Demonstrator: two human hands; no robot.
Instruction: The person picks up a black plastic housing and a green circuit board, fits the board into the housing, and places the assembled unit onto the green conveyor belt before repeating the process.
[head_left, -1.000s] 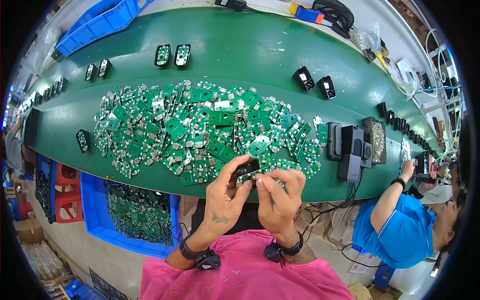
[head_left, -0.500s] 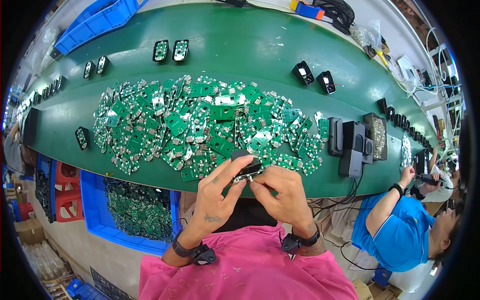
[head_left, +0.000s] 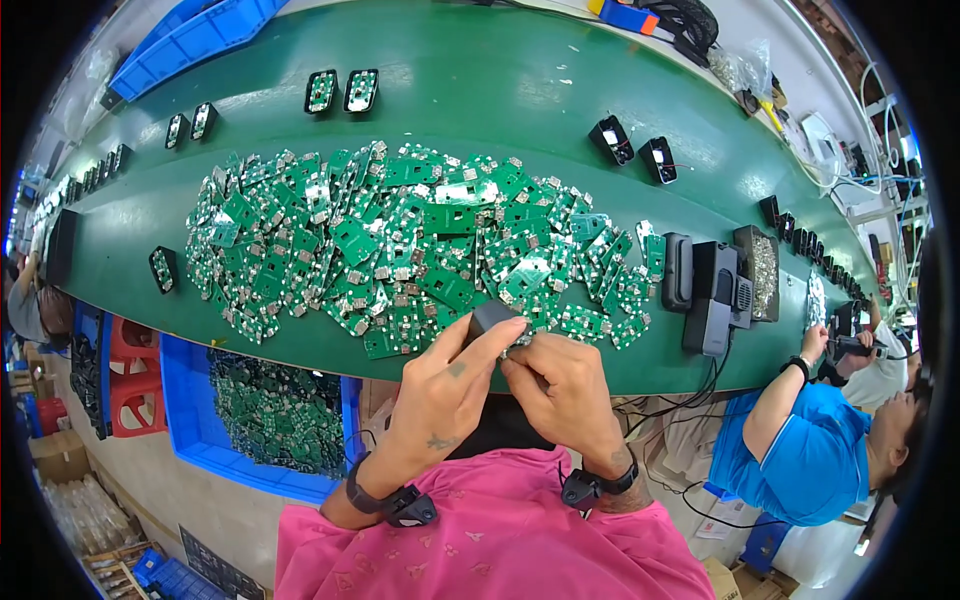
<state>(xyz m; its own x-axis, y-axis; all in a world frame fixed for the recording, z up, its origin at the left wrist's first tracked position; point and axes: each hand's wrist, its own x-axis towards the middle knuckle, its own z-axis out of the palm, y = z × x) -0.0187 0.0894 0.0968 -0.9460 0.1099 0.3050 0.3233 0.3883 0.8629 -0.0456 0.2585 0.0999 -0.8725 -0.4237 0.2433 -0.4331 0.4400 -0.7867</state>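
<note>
Over the near edge of the bench, my left hand [head_left: 440,395] grips a small black plastic housing [head_left: 492,318], its thumb and fingers around the sides. The housing is tilted, with its smooth dark back facing up. A bit of a circuit board [head_left: 522,340] shows at its right end. My right hand [head_left: 562,385] is closed against that end, thumb and fingers pinched together; what lies between them is hidden. Just beyond both hands spreads a wide heap of loose green circuit boards [head_left: 445,218].
Similar housings with boards [head_left: 361,91] stand at the back, and open black housings [head_left: 658,160] at back right. Black speaker-like devices [head_left: 708,300] and a tray of small metal parts [head_left: 763,270] sit right. A blue crate of boards [head_left: 185,400] is at lower left. A co-worker [head_left: 810,450] works at right.
The housing has turned in my left hand, so its dark back now faces up instead of its open side with the board. My right hand stays close against it.
</note>
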